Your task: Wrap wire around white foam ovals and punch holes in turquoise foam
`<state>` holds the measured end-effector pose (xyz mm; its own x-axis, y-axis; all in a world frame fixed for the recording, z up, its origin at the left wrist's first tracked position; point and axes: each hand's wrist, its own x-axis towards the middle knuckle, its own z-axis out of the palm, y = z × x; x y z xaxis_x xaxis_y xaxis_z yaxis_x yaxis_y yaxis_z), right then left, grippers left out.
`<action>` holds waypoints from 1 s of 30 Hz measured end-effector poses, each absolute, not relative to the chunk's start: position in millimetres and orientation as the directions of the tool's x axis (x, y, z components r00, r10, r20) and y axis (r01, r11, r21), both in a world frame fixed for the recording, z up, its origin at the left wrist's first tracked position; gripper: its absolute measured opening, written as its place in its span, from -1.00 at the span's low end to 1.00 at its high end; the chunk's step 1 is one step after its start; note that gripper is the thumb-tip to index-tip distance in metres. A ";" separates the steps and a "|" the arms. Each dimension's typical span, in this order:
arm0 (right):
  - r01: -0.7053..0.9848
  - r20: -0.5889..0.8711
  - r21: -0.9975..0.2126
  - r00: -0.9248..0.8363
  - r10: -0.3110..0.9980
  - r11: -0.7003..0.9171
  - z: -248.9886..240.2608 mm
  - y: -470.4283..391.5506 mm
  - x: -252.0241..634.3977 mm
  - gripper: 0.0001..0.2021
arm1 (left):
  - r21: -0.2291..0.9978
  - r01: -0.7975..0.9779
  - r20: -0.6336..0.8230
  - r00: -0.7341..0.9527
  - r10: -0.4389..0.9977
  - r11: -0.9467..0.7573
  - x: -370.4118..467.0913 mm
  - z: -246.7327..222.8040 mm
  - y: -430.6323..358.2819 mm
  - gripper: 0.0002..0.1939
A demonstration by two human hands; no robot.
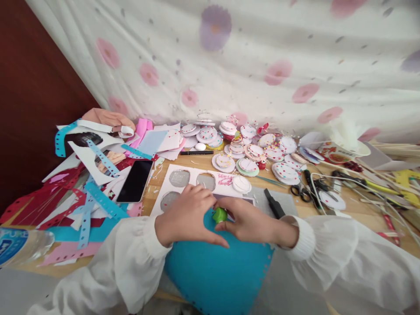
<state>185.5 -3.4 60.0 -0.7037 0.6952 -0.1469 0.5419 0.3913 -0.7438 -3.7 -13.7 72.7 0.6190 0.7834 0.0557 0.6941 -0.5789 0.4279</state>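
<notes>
A large blue foam or paper sheet [223,271] with small holes along its edges spans the space in front of me and hangs toward my lap. My left hand [188,212] grips its upper part, thumb stretched across the front and fingers bent over the far side. My right hand [247,218] is closed, thumb and fingers around a small bright green tool [219,215] that looks like a hole punch, at the sheet's top edge. The hands partly hide the tool. Just beyond them lies a white board [190,168] with round cut-outs.
Stacks of pinned round discs [252,153] line the back by the flowered curtain [213,65]. Left are punched strips [106,201], a phone [135,181] and a bottle [22,245]. Right are a black marker [274,203], scissors [300,192], a paper bowl [344,148] and cables.
</notes>
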 end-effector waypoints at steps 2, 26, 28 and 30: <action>0.543 -0.148 -0.742 -0.705 0.693 0.395 60.3 -2.1 184.4 -0.76 | 0.376 0.707 0.015 0.642 0.767 -0.599 2.4 72.5 -7.7 -0.40; 0.551 -0.200 -0.750 -0.715 0.670 0.364 65.7 1.7 197.6 -0.78 | 0.469 0.600 -0.004 0.735 0.678 -0.648 -15.7 73.1 -5.9 -0.64; 0.562 -0.215 -0.744 -0.715 0.666 0.363 67.2 0.8 200.1 -0.76 | 0.494 0.596 0.007 0.726 0.688 -0.634 -19.2 71.5 -8.3 -0.71; 0.571 -0.216 -0.733 -0.712 0.668 0.371 66.6 -0.7 201.4 -0.72 | 0.513 0.607 0.037 0.692 0.721 -0.607 -20.4 69.0 -11.0 -0.74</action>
<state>201.4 -0.7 66.6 -0.7121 0.6680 -0.2163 0.5706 0.3710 -0.7326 -20.4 -11.0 69.0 0.6915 0.7214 0.0366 0.6066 -0.6075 0.5128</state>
